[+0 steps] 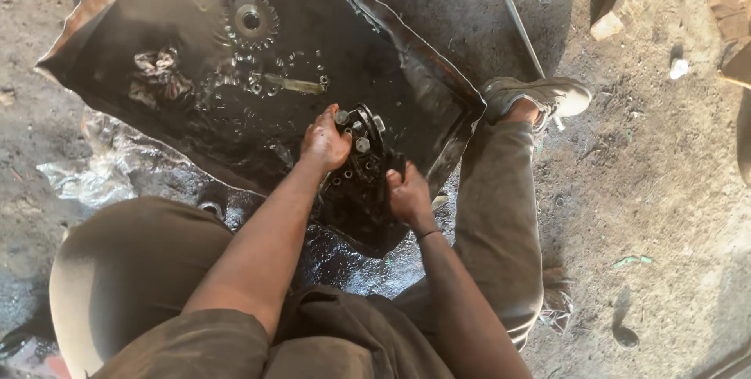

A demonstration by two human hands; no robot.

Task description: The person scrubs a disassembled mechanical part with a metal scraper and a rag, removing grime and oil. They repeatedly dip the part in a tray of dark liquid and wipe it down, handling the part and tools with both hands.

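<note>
**Both hands on an oily engine part over a tray of black fluid**

The person crouches over a battered metal tray [438, 82] filled with dark, oily liquid. In it lie parts already taken off and set apart: a toothed gear [250, 19] near the far edge, a scatter of small bolts and bits [266, 78] at the middle, and a crumpled rag or gasket scrap [156, 66] to the left. Judging from this, a good share of the stripping or washing looks done, while the main piece is in hand and far from clean.

That piece, a black engine part [361, 179] with bolt heads and a round fitting on top, sits at the tray's near edge, between the person's knees and partly over the rim.

The left hand [325, 143] is curled over the part's upper left side, fingers bent close, with the thumb near the pale bolt heads; it appears to grip or press the casting rather than any loose tool (a small tool hidden under the palm cannot be ruled out). The right hand [408, 195] is closed tightly round the part's lower right edge, knuckles up, steadying it.

Outside the tray, a shoe [547, 96] rests on the dirt, and a long metal rod [520, 23] lies beyond it
</note>
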